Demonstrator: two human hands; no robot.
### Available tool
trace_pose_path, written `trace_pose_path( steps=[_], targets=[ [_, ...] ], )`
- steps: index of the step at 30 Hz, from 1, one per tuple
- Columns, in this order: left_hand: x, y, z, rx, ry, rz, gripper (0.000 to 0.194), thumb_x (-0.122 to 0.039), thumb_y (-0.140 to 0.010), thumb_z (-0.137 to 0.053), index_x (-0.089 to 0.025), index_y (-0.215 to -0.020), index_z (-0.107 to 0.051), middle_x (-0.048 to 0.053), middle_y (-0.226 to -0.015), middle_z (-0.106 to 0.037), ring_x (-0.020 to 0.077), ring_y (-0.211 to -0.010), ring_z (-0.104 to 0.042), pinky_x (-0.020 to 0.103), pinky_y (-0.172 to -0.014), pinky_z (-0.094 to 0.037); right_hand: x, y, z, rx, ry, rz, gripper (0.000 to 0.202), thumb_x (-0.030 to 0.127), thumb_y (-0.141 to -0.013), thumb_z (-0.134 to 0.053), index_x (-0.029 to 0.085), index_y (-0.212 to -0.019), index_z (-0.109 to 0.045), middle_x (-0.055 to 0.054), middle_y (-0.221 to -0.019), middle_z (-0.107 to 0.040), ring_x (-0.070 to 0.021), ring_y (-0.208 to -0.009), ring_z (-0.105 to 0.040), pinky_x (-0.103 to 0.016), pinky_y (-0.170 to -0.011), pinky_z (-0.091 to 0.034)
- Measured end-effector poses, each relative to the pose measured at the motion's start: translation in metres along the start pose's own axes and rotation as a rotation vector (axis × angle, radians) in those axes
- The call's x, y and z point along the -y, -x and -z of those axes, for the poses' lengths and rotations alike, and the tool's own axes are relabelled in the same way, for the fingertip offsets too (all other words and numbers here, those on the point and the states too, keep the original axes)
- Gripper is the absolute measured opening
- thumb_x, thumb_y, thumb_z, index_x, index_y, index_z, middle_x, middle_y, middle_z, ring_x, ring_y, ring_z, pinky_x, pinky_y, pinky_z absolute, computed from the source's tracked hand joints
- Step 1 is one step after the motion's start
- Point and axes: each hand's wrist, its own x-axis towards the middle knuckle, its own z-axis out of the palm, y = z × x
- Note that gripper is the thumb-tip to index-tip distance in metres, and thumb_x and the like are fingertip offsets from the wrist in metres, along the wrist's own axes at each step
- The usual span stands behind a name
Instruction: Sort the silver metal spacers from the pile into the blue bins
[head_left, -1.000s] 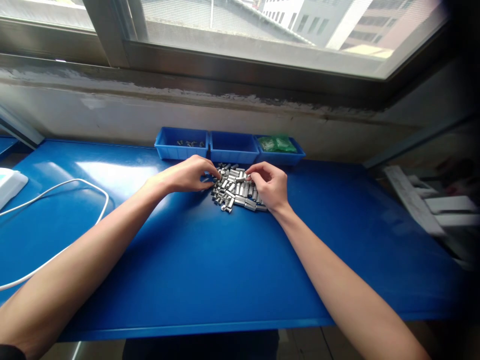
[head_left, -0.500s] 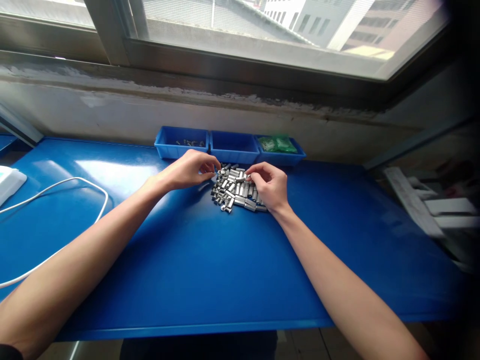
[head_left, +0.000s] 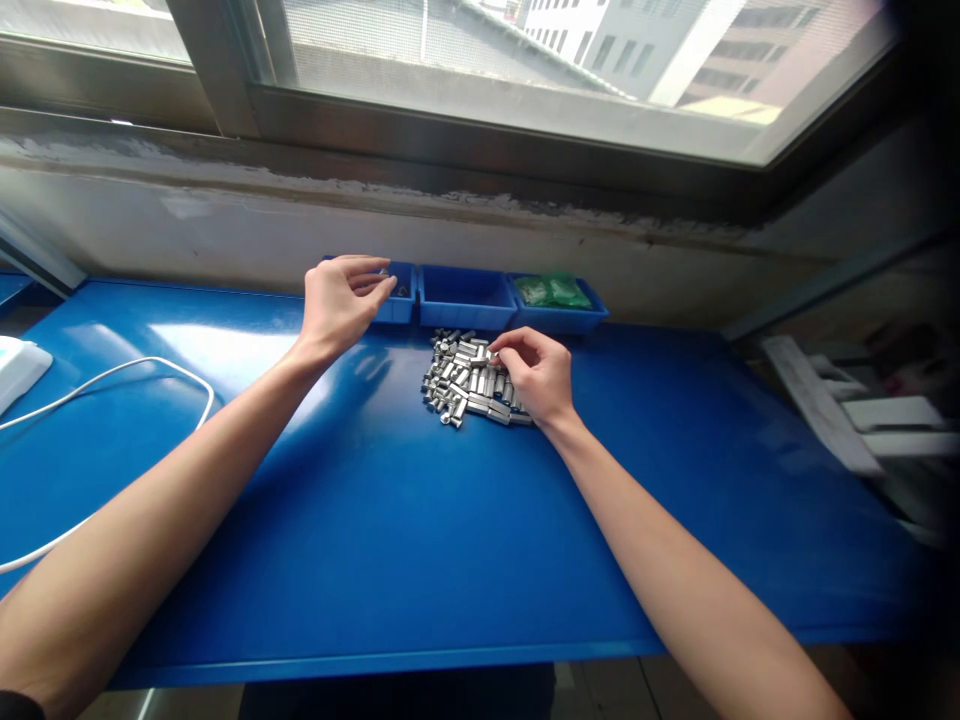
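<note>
My left hand (head_left: 339,308) is raised over the left blue bin (head_left: 396,312), hiding much of it. A small shiny metal screw (head_left: 384,272) shows between its thumb and fingers. On the blue table lies a pile of metal parts (head_left: 469,380): short headed screws on its left, longer silvery cylinders and bars on its right. At the right edge of this pile, my right hand (head_left: 541,375) is closed in a pinch on a small silvery metal piece (head_left: 495,356), mostly covered by the fingertips. Its palm hides some of the parts.
Beside the left bin stand a middle blue bin (head_left: 466,312) and a right blue bin (head_left: 570,320) with green plastic bags (head_left: 553,291). A white cable (head_left: 161,360) runs to a white device (head_left: 22,370) on the left. Behind the bins are a wall and window.
My left hand has gone from the pile's left side up and leftward to the left bin, carrying the screw. My right hand stays pinched at the pile.
</note>
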Motion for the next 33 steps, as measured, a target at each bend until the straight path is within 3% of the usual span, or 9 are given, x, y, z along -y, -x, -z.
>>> trace_pose_path(
  steps=[5, 8, 11, 14, 21, 30, 33],
  targets=[
    [-0.002, 0.004, -0.005, 0.098, -0.084, -0.101, 0.023, -0.031, -0.083, -0.073, -0.013, -0.095, -0.081, 0.009, -0.1, -0.079, 0.0216, -0.09, -0.076, 0.032, -0.088, -0.063, -0.001, 0.0, 0.0, 0.001, 0.002, -0.003, 0.013, 0.018, -0.078, -0.06, 0.022, -0.076, -0.072, 0.0, -0.072, -0.073, -0.0196, -0.067, -0.071, -0.031, -0.066, -0.054],
    [-0.005, 0.007, -0.008, 0.333, -0.133, -0.212, 0.02, -0.03, -0.086, -0.07, -0.015, -0.092, -0.082, 0.008, -0.094, -0.08, 0.0205, -0.085, -0.076, 0.028, -0.081, -0.062, -0.002, 0.0, 0.001, 0.003, 0.0, -0.003, 0.013, 0.017, -0.078, -0.06, 0.022, -0.077, -0.072, -0.001, -0.073, -0.074, -0.02, -0.068, -0.071, -0.032, -0.066, -0.054],
    [-0.007, 0.011, -0.011, 0.595, -0.193, -0.374, 0.019, -0.026, -0.087, -0.068, -0.017, -0.095, -0.082, 0.008, -0.099, -0.08, 0.0207, -0.09, -0.075, 0.029, -0.084, -0.059, -0.001, 0.0, 0.001, 0.002, 0.002, -0.008, 0.014, 0.017, -0.078, -0.06, 0.022, -0.076, -0.073, -0.001, -0.072, -0.074, -0.0199, -0.067, -0.071, -0.031, -0.066, -0.054],
    [-0.006, 0.014, -0.012, 0.709, -0.237, -0.48, 0.021, -0.02, -0.086, -0.067, -0.017, -0.102, -0.082, 0.009, -0.11, -0.078, 0.0223, -0.1, -0.075, 0.031, -0.092, -0.057, 0.0, 0.0, 0.001, 0.004, 0.031, 0.001, 0.013, 0.018, -0.079, -0.061, 0.022, -0.077, -0.073, -0.001, -0.073, -0.074, -0.0203, -0.07, -0.071, -0.032, -0.068, -0.054],
    [-0.001, 0.014, -0.012, 0.803, -0.272, -0.476, 0.022, -0.015, -0.085, -0.068, -0.017, -0.102, -0.081, 0.01, -0.113, -0.077, 0.0223, -0.099, -0.074, 0.031, -0.092, -0.056, 0.009, 0.002, 0.002, 0.06, 0.119, 0.119, 0.011, 0.021, -0.082, -0.062, 0.022, -0.08, -0.073, -0.002, -0.084, -0.076, -0.0207, -0.078, -0.069, -0.034, -0.076, -0.053],
    [0.007, 0.012, -0.011, 0.775, -0.335, -0.476, 0.013, -0.015, -0.085, -0.069, -0.016, -0.092, -0.08, 0.008, -0.097, -0.075, 0.0194, -0.085, -0.072, 0.029, -0.08, -0.055, 0.009, 0.003, 0.002, 0.046, 0.131, 0.145, 0.011, 0.02, -0.083, -0.062, 0.022, -0.08, -0.073, -0.001, -0.084, -0.076, -0.0199, -0.077, -0.067, -0.033, -0.077, -0.052],
    [0.008, 0.012, -0.011, 0.708, -0.353, -0.507, 0.019, -0.02, -0.086, -0.069, -0.016, -0.103, -0.078, 0.009, -0.104, -0.074, 0.0219, -0.092, -0.072, 0.031, -0.084, -0.056, 0.008, 0.002, 0.002, 0.047, 0.125, 0.144, 0.011, 0.02, -0.083, -0.062, 0.022, -0.08, -0.073, -0.001, -0.084, -0.076, -0.02, -0.077, -0.068, -0.033, -0.077, -0.052]
  ],
)
